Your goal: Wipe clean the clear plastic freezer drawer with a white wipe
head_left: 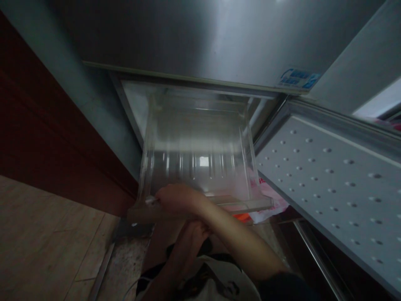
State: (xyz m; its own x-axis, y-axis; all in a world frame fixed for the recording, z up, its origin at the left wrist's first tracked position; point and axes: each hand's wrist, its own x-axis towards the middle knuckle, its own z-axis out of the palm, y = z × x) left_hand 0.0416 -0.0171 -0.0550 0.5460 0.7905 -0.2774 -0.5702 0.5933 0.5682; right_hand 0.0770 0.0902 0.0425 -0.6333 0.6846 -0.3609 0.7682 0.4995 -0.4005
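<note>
A clear plastic freezer drawer (200,125) is pulled out of the open fridge compartment and looks empty. My right hand (177,198) reaches in from the lower right and is closed over the drawer's front rim near its left corner. My left hand (196,232) sits just below the drawer front, under my right forearm. Its fingers are mostly hidden, so I cannot see whether it holds anything.
The fridge's open door (328,179), with a dimpled white inner panel, stands at the right. A white and pink plastic bag (269,205) with something orange lies under the drawer's right corner. The steel upper door (200,37) carries a blue sticker (299,78). A dark red cabinet (46,138) stands left, above the wood floor (46,238).
</note>
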